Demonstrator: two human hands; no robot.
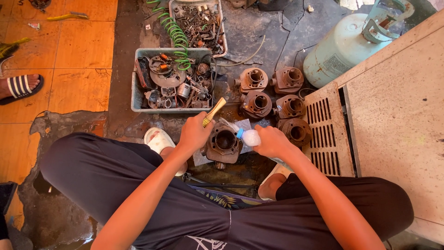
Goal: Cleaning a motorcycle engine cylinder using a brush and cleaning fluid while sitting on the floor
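My left hand (194, 134) grips a wooden-handled brush (214, 111), its handle pointing up and to the right. My right hand (273, 141) holds a small clear plastic bottle (249, 137) with a blue cap, tipped toward the left. Between both hands a rusty engine cylinder (224, 142) sits on the dirty floor with its bore facing up. The bottle's mouth is just right of the cylinder's rim. The brush bristles are hidden behind my left hand.
Several more rusty cylinders (273, 95) lie beyond the hands. A grey bin of metal parts (172, 81) with a green coiled hose (175, 34) stands at upper left. A pale gas tank (344, 46) and a slotted metal grate (326, 132) are at right. Another person's sandalled foot (18, 86) is far left.
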